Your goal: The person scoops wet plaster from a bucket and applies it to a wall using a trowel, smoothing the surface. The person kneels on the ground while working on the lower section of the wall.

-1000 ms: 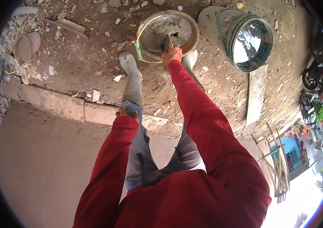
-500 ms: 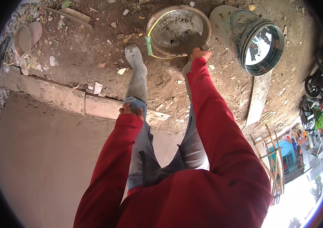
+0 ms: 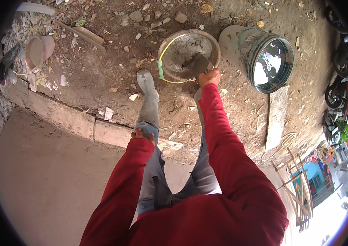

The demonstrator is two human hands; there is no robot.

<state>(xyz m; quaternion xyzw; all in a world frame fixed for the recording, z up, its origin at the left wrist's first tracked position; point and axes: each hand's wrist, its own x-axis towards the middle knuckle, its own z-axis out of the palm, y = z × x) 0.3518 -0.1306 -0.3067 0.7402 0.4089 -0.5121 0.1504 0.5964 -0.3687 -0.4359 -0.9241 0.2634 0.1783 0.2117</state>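
Observation:
My right hand (image 3: pixel 209 77) grips a trowel by its handle at the near right rim of a round tub (image 3: pixel 216 48). The trowel's dark flat blade (image 3: pixel 200 64) reaches over the rim into the tub, above wet grey mortar (image 3: pixel 186 46). A yellow cord handle with a green grip (image 3: pixel 160 69) lies along the tub's left side. On my left knee rests my left hand (image 3: pixel 141 134), its fingers apart and draped over the grey trousers. Part of that hand is hidden by the red sleeve.
Right of the tub, a dark bucket (image 3: pixel 250 61) with shiny, reflecting contents leans or lies. Beyond my left boot (image 3: pixel 147 88) are stones and debris. A board (image 3: pixel 277 119), wooden frame (image 3: pixel 297 184) and motorcycles (image 3: pixel 340 98) stand right; a low ledge (image 3: pixel 59 112) and small pot (image 3: pixel 38 51) left.
The view has shifted, so the tub and bucket sit lower in the picture. The trowel blade is slightly further left within the tub. My left hand stays on the knee.

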